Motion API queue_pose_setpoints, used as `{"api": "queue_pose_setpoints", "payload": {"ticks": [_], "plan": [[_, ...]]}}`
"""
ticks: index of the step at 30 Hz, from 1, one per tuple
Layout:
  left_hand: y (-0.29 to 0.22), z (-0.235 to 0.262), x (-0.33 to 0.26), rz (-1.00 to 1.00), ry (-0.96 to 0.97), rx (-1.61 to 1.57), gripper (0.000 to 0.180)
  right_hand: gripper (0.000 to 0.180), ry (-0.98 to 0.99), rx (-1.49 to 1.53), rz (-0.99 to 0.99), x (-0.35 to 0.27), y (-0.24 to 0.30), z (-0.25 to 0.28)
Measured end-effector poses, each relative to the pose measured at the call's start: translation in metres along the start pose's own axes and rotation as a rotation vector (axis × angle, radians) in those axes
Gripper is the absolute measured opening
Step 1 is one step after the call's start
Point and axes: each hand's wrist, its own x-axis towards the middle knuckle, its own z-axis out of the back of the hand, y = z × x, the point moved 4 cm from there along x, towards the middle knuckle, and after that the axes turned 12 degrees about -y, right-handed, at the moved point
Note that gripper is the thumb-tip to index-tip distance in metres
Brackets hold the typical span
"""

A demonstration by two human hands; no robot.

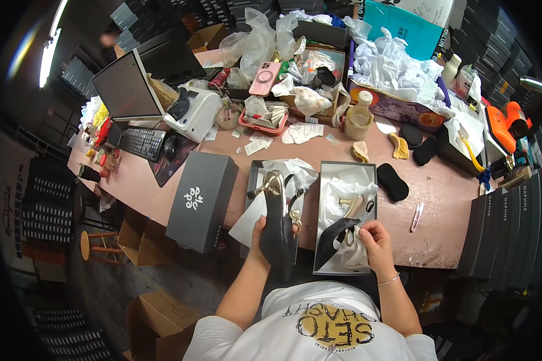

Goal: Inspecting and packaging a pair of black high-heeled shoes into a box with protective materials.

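Note:
My left hand (260,242) is wrapped round a high-heeled shoe (277,228) with a dark sole and shiny gold parts. It is held over an open shoebox (254,174) lined with white paper. On the right, my right hand (377,242) is closed, pinching the edge of white tissue paper (356,257) in a second open shoebox (318,204). Inside that box lies another shoe (337,233), black with gold, right beside my fingertips. A closed dark grey shoebox (202,198) stands left of both boxes.
Black pads (392,182), yellow sponges (398,146) and a pink-handled cutter (416,216) lie to the right. Behind are a jar (358,120), a red basket (264,123) and a box of crumpled paper (391,66). A monitor (126,87) and keyboard (141,142) stand left; shoeboxes (506,231) are stacked right.

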Motion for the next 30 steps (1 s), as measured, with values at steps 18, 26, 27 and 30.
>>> {"api": "queue_pose_setpoints", "payload": {"ticks": [18,26,27,30], "plan": [[0.06,-0.004,-0.003,0.221,0.138,-0.143,0.053,0.009,0.233,-0.474,0.593,-0.044,0.088,-0.062],[0.084,0.004,-0.024,0.239,0.067,-0.047,0.067,0.015,0.474,-0.579,0.611,-0.041,0.079,-0.086],[0.088,0.006,-0.028,0.258,0.066,-0.09,0.067,0.012,0.49,-0.592,0.579,-0.041,0.077,-0.086],[0.095,0.012,-0.032,0.308,0.021,-0.188,0.068,0.01,0.34,-0.615,0.66,-0.038,0.068,-0.085]]}}
